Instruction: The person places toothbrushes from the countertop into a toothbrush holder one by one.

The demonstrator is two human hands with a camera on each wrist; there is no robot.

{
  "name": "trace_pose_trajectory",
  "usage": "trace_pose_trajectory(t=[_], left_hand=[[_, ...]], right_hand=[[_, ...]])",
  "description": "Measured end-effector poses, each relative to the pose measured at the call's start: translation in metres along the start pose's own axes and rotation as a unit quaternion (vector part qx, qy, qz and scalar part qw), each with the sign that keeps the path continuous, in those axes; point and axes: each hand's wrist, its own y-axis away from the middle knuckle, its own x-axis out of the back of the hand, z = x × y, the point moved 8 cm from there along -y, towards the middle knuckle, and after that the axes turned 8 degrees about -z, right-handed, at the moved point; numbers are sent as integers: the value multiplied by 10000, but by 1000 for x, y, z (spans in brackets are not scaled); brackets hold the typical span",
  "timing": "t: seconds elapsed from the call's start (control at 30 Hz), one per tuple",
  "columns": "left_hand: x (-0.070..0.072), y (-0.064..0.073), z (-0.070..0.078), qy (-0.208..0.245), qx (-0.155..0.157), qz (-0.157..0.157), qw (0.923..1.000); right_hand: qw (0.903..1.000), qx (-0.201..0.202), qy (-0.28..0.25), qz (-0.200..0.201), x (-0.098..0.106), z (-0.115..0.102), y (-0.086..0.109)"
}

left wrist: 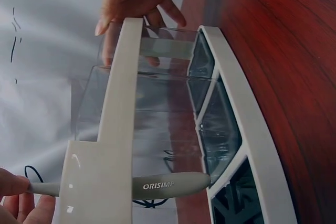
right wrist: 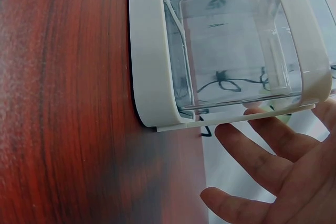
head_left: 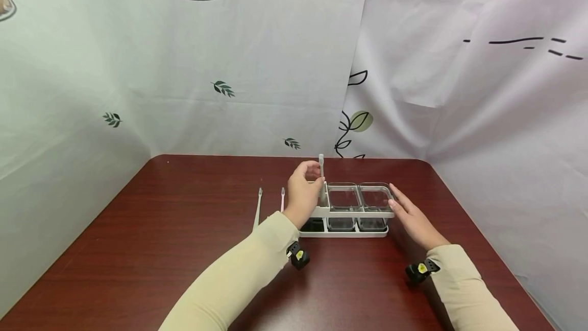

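My left hand (head_left: 303, 195) pinches a grey toothbrush (left wrist: 170, 185) near its upper end, bristles up. Its lettered handle passes down through the left section of a white two-tier toothbrush holder (head_left: 353, 214), with the lower end close to the bottom tier. Two clear cups (head_left: 344, 197) sit side by side in the holder. At the holder's right end is my right hand (head_left: 415, 221). In the right wrist view, the fingers (right wrist: 254, 158) of that hand are spread and extended against the side.
Left of the holder, a pale toothbrush (head_left: 258, 208) and a pink toothbrush (head_left: 283, 199) lie on the dark red wooden table (head_left: 161, 239), partly behind the left arm. A white printed curtain (head_left: 275, 65) hangs behind the table.
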Motion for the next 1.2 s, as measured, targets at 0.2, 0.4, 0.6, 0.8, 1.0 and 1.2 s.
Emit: trace_pose_trajectory(t=[0.2,0.4,0.6,0.8,1.0,1.2], left_hand=[[-5,3,-4,-188,-13,-205,9996],[-10,5,-6,-405,-55,-386,9984],[-12,5,-8,-593,-53,-476,9971],[-15,4,-8,-753,7,-617,9952],[-17,4,-7,-813,15,-700,9942],[-18,4,-6,-780,42,-762,9940]], right_hand=[[10000,-3,32,-8,0,-1,0],[10000,37,21,29,1,0,0],[10000,63,33,39,1,0,0],[10000,75,18,14,1,0,0],[10000,45,9,-7,0,-1,0],[10000,80,-48,-7,0,-1,1]])
